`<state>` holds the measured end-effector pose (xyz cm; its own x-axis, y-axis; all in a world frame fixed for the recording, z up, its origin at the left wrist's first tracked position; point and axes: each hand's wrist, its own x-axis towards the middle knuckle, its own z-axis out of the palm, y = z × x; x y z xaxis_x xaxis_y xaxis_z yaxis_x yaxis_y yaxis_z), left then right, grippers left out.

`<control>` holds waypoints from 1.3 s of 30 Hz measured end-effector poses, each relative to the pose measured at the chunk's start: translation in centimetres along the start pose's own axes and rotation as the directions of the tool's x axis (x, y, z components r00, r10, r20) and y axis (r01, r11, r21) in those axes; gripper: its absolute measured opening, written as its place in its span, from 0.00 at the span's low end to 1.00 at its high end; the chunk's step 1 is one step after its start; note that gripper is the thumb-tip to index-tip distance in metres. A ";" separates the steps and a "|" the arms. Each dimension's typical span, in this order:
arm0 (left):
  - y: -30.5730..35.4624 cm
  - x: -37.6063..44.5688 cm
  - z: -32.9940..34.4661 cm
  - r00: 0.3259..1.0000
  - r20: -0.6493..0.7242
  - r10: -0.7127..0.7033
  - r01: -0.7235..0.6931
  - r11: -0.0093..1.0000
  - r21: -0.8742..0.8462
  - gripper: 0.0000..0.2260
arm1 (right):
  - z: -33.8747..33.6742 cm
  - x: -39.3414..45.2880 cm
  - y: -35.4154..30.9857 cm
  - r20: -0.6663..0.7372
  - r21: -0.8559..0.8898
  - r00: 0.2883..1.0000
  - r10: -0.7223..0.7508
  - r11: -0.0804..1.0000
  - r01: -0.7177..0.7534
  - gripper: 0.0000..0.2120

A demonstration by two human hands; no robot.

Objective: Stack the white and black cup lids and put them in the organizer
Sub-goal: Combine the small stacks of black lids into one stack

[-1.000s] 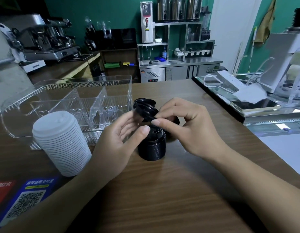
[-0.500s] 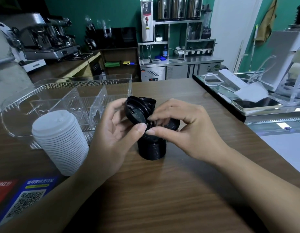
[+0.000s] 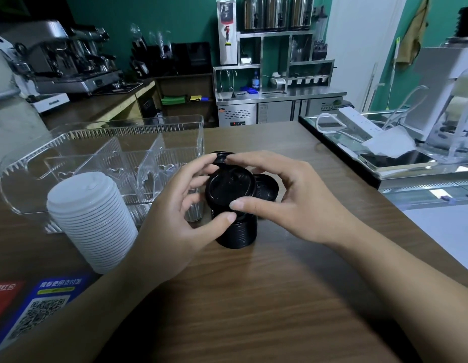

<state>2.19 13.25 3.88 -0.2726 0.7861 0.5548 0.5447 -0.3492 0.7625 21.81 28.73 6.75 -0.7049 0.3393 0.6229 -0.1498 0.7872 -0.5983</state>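
Observation:
A single black lid [image 3: 229, 188] is held flat just above the black lid stack [image 3: 238, 233] on the wooden table. My left hand [image 3: 175, 213] grips its left rim with curled fingers and thumb. My right hand [image 3: 287, 203] pinches its right rim between thumb and fingers. Two loose black lids lie behind: one [image 3: 266, 188] to the right, one [image 3: 222, 155] at the back. A tall stack of white lids [image 3: 92, 221] stands to the left. The clear plastic organizer [image 3: 107, 142] sits behind it with nothing in its compartments.
A glass display counter [image 3: 384, 163] with a power strip and a phone runs along the table's right side. Payment QR stickers [image 3: 41, 310] lie at the near left corner. An espresso machine [image 3: 70, 61] stands on the far left counter.
The black lid was tilted up between my hands; it has turned flat and come down over the black stack. Both hands shifted round its rim.

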 end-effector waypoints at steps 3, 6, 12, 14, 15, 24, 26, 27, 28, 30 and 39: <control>0.0 0.0 -0.2 1.000 -0.007 -0.013 0.013 1.000 0.018 0.37 | -0.1 0.1 0.3 -0.003 0.031 1.000 0.027 0.999 -0.027 0.30; 0.0 0.1 -0.4 1.000 0.006 -0.024 0.024 1.000 0.013 0.37 | -0.3 0.0 0.2 0.021 0.066 0.997 0.070 0.995 -0.071 0.32; 0.0 0.0 -0.6 0.995 0.077 -0.059 0.060 0.998 -0.014 0.37 | -0.9 0.1 0.6 0.050 0.009 0.992 0.119 0.993 -0.120 0.28; 0.0 -0.1 -0.6 0.991 0.103 -0.084 0.084 0.996 -0.005 0.39 | -0.8 0.0 0.7 0.019 -0.003 0.991 0.132 0.991 -0.132 0.26; 0.0 -0.1 -0.5 0.989 0.108 -0.099 0.098 0.995 0.007 0.39 | -0.6 0.0 0.7 0.005 -0.006 0.990 0.141 0.990 -0.141 0.25; -0.5 -0.2 -0.3 0.981 0.098 -0.169 0.148 0.970 0.193 0.35 | 0.1 -0.2 1.0 0.008 -0.154 0.985 0.171 0.974 -0.168 0.26; -0.8 -0.3 -0.2 0.975 0.115 -0.191 0.164 0.963 0.213 0.35 | 0.1 -0.2 1.1 0.027 -0.173 0.985 0.173 0.971 -0.165 0.26; -0.9 -0.3 -0.2 0.973 0.116 -0.201 0.172 0.960 0.222 0.36 | 0.1 -0.1 1.1 0.039 -0.176 0.983 0.180 0.969 -0.170 0.26; -1.0 -0.3 -0.2 0.972 0.114 -0.207 0.177 0.958 0.227 0.36 | 0.2 -0.1 1.2 0.051 -0.178 0.981 0.189 0.968 -0.177 0.26; -1.3 -0.3 -0.1 0.969 0.114 -0.220 0.189 0.954 0.233 0.33 | 0.3 -0.1 1.3 0.056 -0.174 0.977 0.204 0.966 -0.191 0.25; -1.5 -0.4 0.0 0.958 0.113 -0.262 0.237 0.951 0.197 0.31 | 0.4 -0.2 1.6 0.065 -0.172 0.973 0.220 0.963 -0.206 0.27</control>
<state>1.51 13.47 2.44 -0.3146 0.9025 0.2940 0.6097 -0.0452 0.7913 21.45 29.75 5.43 -0.7643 0.4698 0.4418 0.1205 0.7770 -0.6178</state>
